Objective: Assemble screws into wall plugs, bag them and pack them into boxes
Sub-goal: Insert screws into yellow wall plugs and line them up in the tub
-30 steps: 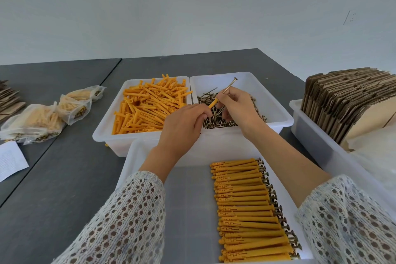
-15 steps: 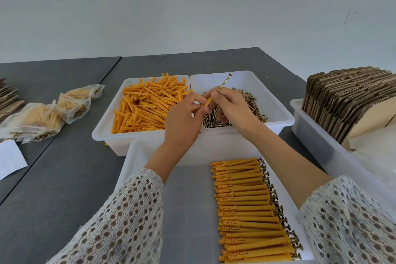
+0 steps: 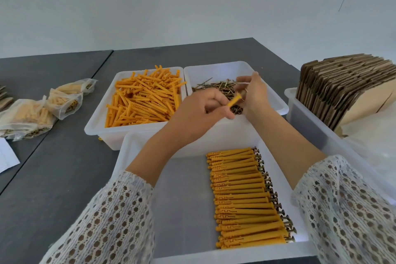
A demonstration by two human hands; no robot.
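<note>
— Grey table (image 3: pixel 53 178), full tubs. Much done?
— One row of assembled plugs (image 3: pixel 246 199) in the near tray (image 3: pixel 137 156); left hand (image 3: pixel 192 118) pinches another plug (image 3: pixel 234 100) above the screws (image 3: pixel 216 88).
— Right hand (image 3: pixel 252 96)?
— Curled; contents unclear. Boxing remains.

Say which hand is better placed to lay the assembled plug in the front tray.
Left. The left hand grips the orange plastic wall plug, with the white front tray's row of finished plugs below. The right hand sits over the loose brass screws.
</note>
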